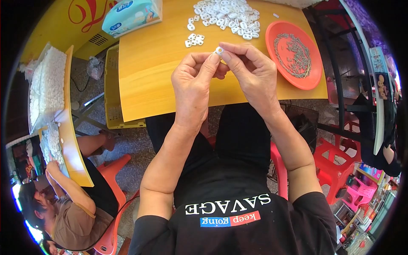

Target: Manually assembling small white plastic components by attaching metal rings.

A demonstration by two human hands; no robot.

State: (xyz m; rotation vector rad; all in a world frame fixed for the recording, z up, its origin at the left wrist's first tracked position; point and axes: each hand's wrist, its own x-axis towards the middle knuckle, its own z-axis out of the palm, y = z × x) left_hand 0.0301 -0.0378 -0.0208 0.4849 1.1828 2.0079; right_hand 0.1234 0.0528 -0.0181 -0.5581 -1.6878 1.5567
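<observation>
Between my fingertips, over the wooden table, is a small white plastic piece with a hole (219, 50). My left hand (196, 78) pinches it from one side with thumb and forefinger. My right hand (250, 70) pinches it from the other side. Beyond my left hand lies a little group of similar white pieces (194, 40). A larger heap of white pieces with holes (229, 16) spreads at the far edge. Right of my right hand, a red plate (312, 78) holds many small grey metal pins or screws (293, 55), too small to tell which.
A blue tissue pack (132, 17) stands at the table's (148, 85) far left corner. On the left, a co-worker (72, 212) sits at another table with a bag of white pieces (47, 89). Red plastic stools (333, 165) stand at the right, near a black metal frame (340, 80).
</observation>
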